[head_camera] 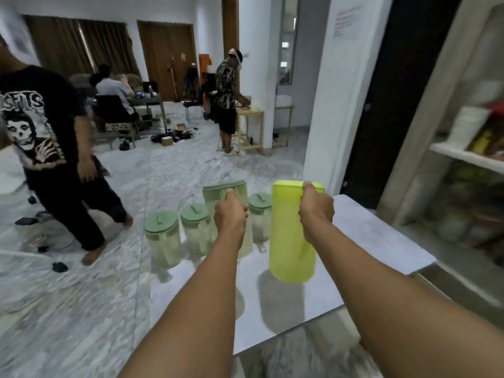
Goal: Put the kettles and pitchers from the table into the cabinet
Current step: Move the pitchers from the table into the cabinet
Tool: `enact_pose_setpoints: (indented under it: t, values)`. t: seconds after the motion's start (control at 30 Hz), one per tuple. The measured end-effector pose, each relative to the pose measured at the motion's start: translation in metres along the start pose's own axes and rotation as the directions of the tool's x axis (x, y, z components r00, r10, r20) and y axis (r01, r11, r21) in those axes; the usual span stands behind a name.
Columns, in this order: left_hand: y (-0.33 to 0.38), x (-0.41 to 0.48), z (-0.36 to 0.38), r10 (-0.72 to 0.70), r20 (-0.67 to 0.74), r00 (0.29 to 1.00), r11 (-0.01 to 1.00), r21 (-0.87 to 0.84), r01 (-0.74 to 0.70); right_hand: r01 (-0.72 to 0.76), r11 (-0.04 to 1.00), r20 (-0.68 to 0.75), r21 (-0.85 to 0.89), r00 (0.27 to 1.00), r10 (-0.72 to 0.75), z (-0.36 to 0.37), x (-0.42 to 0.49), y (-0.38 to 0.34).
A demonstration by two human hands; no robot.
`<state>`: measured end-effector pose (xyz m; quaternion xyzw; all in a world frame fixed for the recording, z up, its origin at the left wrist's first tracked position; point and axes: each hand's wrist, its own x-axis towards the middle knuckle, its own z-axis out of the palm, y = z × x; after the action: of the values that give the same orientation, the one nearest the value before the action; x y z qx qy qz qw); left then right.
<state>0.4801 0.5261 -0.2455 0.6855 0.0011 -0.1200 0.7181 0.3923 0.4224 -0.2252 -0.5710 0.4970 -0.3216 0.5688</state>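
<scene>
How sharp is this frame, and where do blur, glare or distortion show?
Head view: motion blur smears the cabinet at right and the edges; both hands, left and right, and the yellow pitcher read fairly clearly; the table is glossy with reflections; wide-angle bending shows on the walls.

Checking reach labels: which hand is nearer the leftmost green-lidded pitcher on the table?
Left. The left hand, gripping the tall clear pitcher, is just right of the leftmost green-lidded pitcher. The right hand holds the lime-yellow pitcher, much farther right.
</scene>
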Motion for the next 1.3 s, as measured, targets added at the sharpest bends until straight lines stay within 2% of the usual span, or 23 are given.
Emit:
enact_pose_setpoints:
  t: [0.13,0.23,0.37,0.53,0.77,0.83,0.93,1.1,1.3]
  values:
    - [0.047,-0.043,0.084,0.113,0.174,0.978,0.993,0.010,-0.117,0.143,0.989,-0.275,0.048,0.953,-0.125,-0.096,0.019,-0.054]
    - [0.069,-0.093,0.152,0.219,0.291,0.931,0.975,-0.020,-0.223,0.221,0.973,-0.518,0.060,0.840,-0.159,-0.182,0.029,-0.084]
    - [0.086,-0.184,0.243,0.284,0.452,0.846,0.957,-0.084,-0.277,0.253,0.967,-0.726,-0.020,0.662,-0.188,-0.315,0.024,-0.106]
    - [0.080,-0.311,0.353,0.277,0.663,0.695,0.961,-0.198,-0.194,0.230,0.967,-0.883,-0.109,0.424,-0.200,-0.482,0.016,-0.113]
    - [0.053,-0.489,0.469,0.218,0.868,0.447,0.974,-0.220,-0.048,0.227,0.962,-0.959,-0.153,0.200,-0.200,-0.669,-0.002,-0.094]
    - [0.047,-0.521,0.496,0.236,0.883,0.406,0.970,-0.237,-0.048,0.224,0.962,-0.966,-0.159,0.169,-0.198,-0.702,0.001,-0.091]
    - [0.040,-0.548,0.539,0.230,0.894,0.384,0.973,-0.211,-0.091,0.234,0.956,-0.969,-0.175,0.132,-0.209,-0.740,0.011,-0.093]
    - [0.022,-0.553,0.616,0.213,0.877,0.430,0.970,-0.137,-0.200,0.288,0.930,-0.950,-0.228,0.142,-0.277,-0.779,0.071,-0.094]
    - [0.006,-0.529,0.724,0.197,0.838,0.510,0.959,-0.056,-0.279,0.271,0.935,-0.933,-0.229,0.214,-0.290,-0.809,0.179,-0.092]
